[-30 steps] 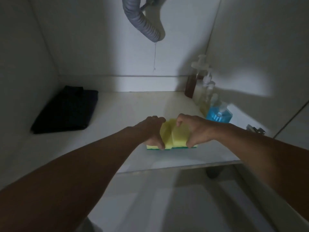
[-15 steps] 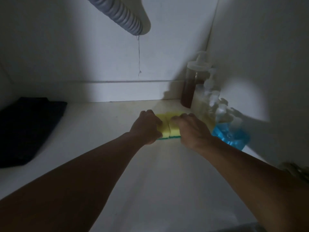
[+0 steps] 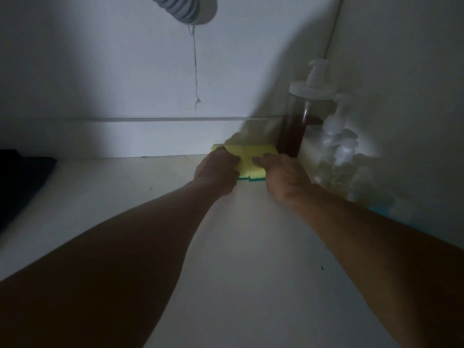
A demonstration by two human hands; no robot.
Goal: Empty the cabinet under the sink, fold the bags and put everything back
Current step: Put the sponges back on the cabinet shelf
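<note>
Two yellow sponges (image 3: 247,159) are lying side by side at cabinet back wall, w/ left hand (image 3: 218,169) and right hand (image 3: 282,175) resting flat on them, fingers straight. Brown pump bottle (image 3: 300,124) is standing just right; blurry, prob. more bottles (image 3: 339,151) beside it. Dark cloth (image 3: 22,177) far left.

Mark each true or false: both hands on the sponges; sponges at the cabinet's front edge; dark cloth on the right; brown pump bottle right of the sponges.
1. Both hands rest on the sponges: true, left hand and right hand.
2. Sponges sit at the front edge: false, they lie against the back wall.
3. Dark cloth is on the right: false, far left.
4. Brown pump bottle stands right of the sponges: true.
</note>
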